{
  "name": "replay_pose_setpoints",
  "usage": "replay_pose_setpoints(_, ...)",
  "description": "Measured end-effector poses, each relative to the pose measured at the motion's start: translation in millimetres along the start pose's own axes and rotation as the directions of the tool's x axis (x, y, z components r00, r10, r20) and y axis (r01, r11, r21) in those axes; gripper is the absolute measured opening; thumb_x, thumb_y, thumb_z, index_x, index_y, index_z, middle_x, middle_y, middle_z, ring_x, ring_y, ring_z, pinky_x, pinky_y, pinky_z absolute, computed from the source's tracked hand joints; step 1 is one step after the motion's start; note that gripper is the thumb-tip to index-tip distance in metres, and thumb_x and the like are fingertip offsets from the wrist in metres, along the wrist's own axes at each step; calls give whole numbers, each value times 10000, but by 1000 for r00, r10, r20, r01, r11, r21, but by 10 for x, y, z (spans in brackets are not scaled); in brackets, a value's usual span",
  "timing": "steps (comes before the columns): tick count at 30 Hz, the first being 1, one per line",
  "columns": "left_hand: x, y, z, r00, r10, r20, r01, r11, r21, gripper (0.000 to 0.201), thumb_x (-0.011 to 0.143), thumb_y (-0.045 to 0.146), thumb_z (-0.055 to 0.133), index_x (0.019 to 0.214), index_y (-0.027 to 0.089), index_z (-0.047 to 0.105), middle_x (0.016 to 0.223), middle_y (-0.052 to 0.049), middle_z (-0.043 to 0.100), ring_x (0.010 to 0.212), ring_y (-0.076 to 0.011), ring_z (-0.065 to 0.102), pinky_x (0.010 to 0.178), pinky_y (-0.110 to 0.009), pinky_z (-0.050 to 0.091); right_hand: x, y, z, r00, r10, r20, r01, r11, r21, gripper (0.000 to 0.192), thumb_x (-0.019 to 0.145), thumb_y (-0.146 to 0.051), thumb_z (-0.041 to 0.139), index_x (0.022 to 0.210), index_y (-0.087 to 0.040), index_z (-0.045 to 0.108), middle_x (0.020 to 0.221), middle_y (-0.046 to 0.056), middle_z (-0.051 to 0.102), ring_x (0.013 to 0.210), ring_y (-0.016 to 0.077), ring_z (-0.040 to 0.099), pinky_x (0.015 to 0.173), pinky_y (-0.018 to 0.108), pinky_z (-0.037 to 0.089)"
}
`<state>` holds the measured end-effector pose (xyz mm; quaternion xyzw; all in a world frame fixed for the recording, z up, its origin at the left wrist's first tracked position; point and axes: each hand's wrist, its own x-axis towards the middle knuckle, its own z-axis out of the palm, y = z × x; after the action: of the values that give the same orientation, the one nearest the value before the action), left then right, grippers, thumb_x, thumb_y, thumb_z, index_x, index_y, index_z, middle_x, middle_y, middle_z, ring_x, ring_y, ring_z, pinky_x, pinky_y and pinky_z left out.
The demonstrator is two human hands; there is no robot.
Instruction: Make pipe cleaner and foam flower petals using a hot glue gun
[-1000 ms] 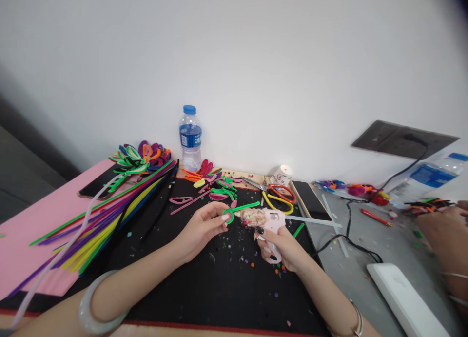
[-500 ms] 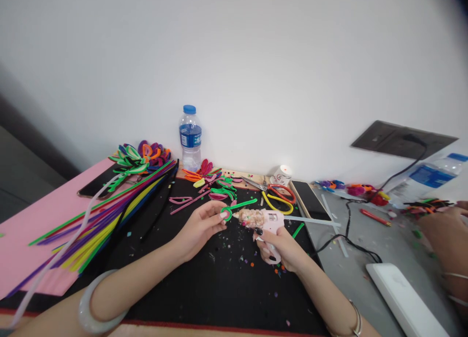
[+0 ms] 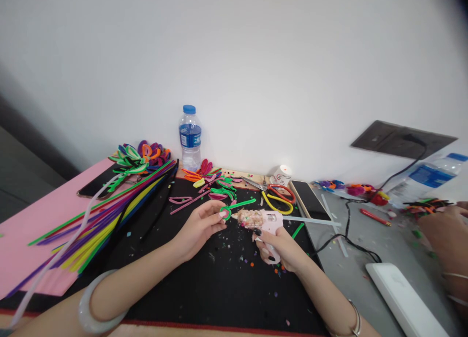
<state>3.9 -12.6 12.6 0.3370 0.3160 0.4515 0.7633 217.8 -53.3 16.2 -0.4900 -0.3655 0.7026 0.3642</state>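
Observation:
My left hand (image 3: 199, 227) pinches a green pipe cleaner piece (image 3: 239, 205) with a small coiled loop at its near end. My right hand (image 3: 280, 247) grips a pink hot glue gun (image 3: 261, 220), one finger on the trigger. The gun's nozzle points left and sits right at the coil. A clear glue stick (image 3: 312, 221) juts from the gun's back. Both hands hover just above the black mat (image 3: 204, 288).
Long pipe cleaners (image 3: 106, 220) fan across the left. Finished pipe cleaner flowers (image 3: 141, 156), a water bottle (image 3: 190, 138), scissors (image 3: 274, 188) and a phone (image 3: 310, 199) lie behind. A black cable (image 3: 349, 239) and white box (image 3: 405, 298) are right. Another person's hand (image 3: 446, 234) works at far right.
The coil and the glue gun nozzle have shifted slightly left and closer together. My left fingers have turned the green piece a little.

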Motion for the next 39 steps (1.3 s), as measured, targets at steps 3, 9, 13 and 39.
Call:
replay_pose_setpoints(3, -1, 5, -1, 1000, -13, 2, 13, 1000, 2, 194, 697, 180, 705, 873, 182, 623, 742, 12, 587, 673, -92, 555, 704, -248, 480, 6, 9, -6, 1000, -12, -9, 12, 1000, 19, 299, 645, -391, 708, 707, -158, 532, 436, -80, 438, 339, 33, 322, 335, 174, 265)
replay_pose_setpoints(9, 3, 9, -4, 1000, -22, 6, 22, 999, 30, 191, 699, 193, 707, 868, 182, 620, 734, 13, 572, 662, -93, 541, 653, -229, 462, -2, -4, 11, 1000, -12, -22, 12, 1000, 9, 293, 652, -391, 696, 711, -158, 528, 428, -83, 428, 336, 36, 328, 339, 178, 272)
replay_pose_setpoints(13, 9, 9, 14, 1000, 16, -11, -16, 999, 37, 178, 687, 195, 722, 842, 173, 637, 748, 14, 564, 651, -73, 504, 619, -189, 411, -10, -16, 23, 1000, -9, -25, 9, 1000, 3, 281, 642, -373, 700, 704, -158, 530, 423, -87, 420, 331, 34, 322, 336, 179, 271)
replay_pose_setpoints(39, 21, -11, -33, 999, -18, -47, 17, 1000, -11, 236, 661, 187, 731, 873, 170, 628, 747, 2, 627, 656, -92, 572, 661, -223, 464, 11, 19, 5, 999, -33, -44, 31, 999, -24, 274, 659, -376, 690, 748, -165, 540, 427, -83, 428, 341, 37, 303, 339, 179, 277)
